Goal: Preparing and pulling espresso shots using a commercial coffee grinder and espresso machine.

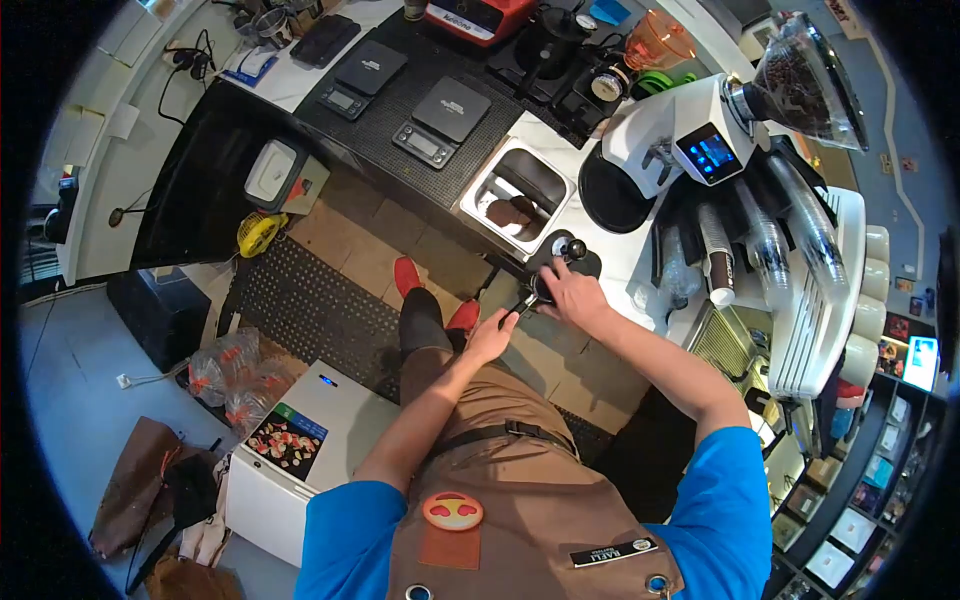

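My left hand (489, 339) is closed around the black handle of an espresso portafilter (527, 300), which it holds out over the counter's front edge. The fingers of my right hand (579, 297) reach down over the portafilter's round head and hide most of it. Whether they grip the head or a small piece on top of it cannot be made out. Just beyond my right fingers, a tamper (570, 248) with a black knob stands on a dark tamping mat (586, 264). Dark coffee grounds (511, 213) lie in a steel knock-box pan (480, 196) set into the counter.
A white coffee grinder (645, 139) with a lit screen stands behind the round black tray (611, 191). Stacked cups (716, 251) lie to the right, near the espresso machine (724, 345). Two digital scales (450, 109) (370, 67) rest on the black mat. A white appliance (352, 405) is at my left.
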Demonstrator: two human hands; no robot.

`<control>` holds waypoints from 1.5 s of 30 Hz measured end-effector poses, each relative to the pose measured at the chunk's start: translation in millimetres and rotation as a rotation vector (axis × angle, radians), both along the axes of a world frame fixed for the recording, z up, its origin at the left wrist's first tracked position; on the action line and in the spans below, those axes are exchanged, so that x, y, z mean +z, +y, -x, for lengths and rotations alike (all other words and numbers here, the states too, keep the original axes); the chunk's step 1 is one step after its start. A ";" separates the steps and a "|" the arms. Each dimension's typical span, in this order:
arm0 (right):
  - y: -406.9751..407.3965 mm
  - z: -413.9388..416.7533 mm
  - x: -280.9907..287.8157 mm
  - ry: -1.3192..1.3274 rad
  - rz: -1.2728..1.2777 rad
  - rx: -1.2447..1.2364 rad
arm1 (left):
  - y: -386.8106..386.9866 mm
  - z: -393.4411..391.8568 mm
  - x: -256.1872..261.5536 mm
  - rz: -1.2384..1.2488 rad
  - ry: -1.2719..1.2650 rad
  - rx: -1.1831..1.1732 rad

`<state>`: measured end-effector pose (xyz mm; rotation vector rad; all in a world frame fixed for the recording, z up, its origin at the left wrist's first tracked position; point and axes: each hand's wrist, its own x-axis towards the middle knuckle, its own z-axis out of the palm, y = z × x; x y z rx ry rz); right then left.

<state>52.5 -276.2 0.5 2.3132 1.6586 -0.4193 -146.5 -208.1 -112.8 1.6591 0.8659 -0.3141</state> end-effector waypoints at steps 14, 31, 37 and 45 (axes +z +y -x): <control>12.6 -5.5 1.6 -0.032 0.068 0.068 | 8.9 -2.3 7.7 0.028 -0.033 0.003; -21.8 10.7 6.5 0.119 -0.409 0.078 | 5.7 3.2 -7.2 0.071 -0.060 -0.043; 3.6 9.6 8.2 0.106 0.107 -0.209 | -1.4 2.9 -33.3 -0.079 -0.183 0.047; -8.7 10.3 1.7 0.210 -0.095 -0.085 | -4.1 3.2 -40.6 -0.010 -0.115 0.035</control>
